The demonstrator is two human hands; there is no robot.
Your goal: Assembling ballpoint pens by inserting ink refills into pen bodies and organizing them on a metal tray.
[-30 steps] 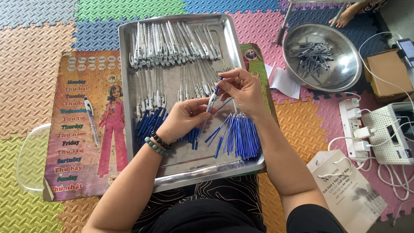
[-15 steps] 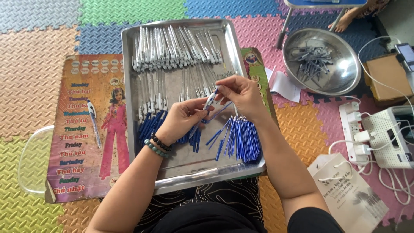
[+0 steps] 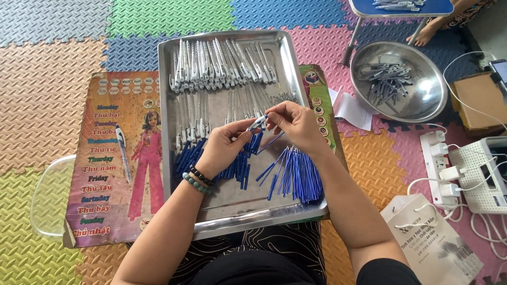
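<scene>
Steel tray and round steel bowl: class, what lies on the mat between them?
In the head view, between the tray and the bowl lie a printed card strip and white paper.

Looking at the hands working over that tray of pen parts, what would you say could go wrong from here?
The left hand and right hand pinch one small pen piece above the metal tray; it could slip and vanish among the parts below. The blue refills lie loose near the tray's front edge, so a nudge from the forearm might roll them off. The tray itself rests partly on the lap and could tip.
</scene>
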